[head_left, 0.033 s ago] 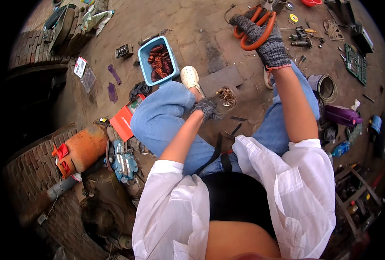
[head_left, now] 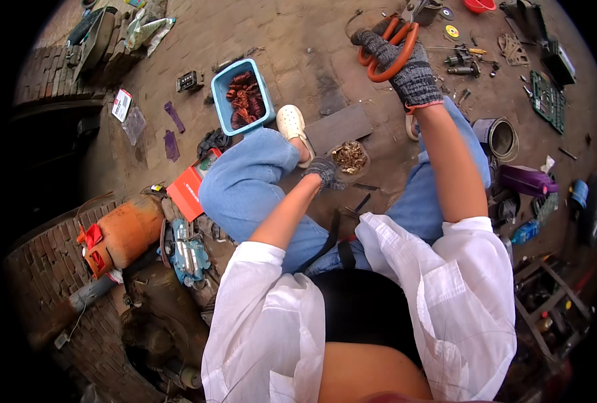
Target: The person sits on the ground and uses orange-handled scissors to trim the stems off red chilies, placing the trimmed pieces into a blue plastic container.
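Both my hands wear dark grey knitted gloves. In my right hand (head_left: 409, 70), far out to the right, are large shears (head_left: 398, 67) with orange looped handles; the fingers close round the handles and the metal blades point away. Between my legs, my left hand (head_left: 323, 172) grips the near left edge of a round see-through bowl (head_left: 367, 163). Small brownish-gold scraps (head_left: 350, 156) fill it. Just beyond lies a flat grey plate (head_left: 342, 127) on the ground. A light blue tub (head_left: 216, 94) of dark reddish coiled pieces (head_left: 246, 101) stands by my left shoe.
To the left are an orange gas cylinder (head_left: 127, 232) and an orange-red box (head_left: 186, 193). On the right, an open tin (head_left: 500, 138), a purple jug (head_left: 528, 181), a green tool case (head_left: 548, 99) and motor parts (head_left: 463, 64) lie about. A red bowl (head_left: 480, 5) sits at the far edge.
The bowl was tilted and blurred; now it sits more level and its scraps show clearly. My right hand and the shears have shifted slightly left and nearer.
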### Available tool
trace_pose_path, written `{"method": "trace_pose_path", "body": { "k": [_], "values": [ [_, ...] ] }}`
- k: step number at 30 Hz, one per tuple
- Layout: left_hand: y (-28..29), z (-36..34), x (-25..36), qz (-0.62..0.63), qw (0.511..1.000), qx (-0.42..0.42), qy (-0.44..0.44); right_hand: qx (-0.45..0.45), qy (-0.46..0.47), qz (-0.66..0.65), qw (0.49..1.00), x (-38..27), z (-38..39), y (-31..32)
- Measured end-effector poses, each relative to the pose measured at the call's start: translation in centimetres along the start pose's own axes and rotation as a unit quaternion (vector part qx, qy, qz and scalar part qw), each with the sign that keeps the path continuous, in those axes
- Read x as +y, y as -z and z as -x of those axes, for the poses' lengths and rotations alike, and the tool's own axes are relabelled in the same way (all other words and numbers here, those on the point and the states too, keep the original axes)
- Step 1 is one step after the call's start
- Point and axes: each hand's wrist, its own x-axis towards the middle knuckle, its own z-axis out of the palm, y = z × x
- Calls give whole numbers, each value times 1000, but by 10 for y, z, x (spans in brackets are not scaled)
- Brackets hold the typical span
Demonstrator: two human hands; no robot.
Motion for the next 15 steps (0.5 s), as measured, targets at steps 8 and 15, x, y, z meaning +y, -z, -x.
{"method": "trace_pose_path", "body": {
  "k": [8, 15],
  "values": [
    [40, 84, 28, 529, 839, 64, 113, -134, -24, 222, 966, 19, -5, -12],
    [22, 131, 26, 795, 592, 106, -78, -76, 110, 332, 934, 54, -10, -25]
  ]
}}
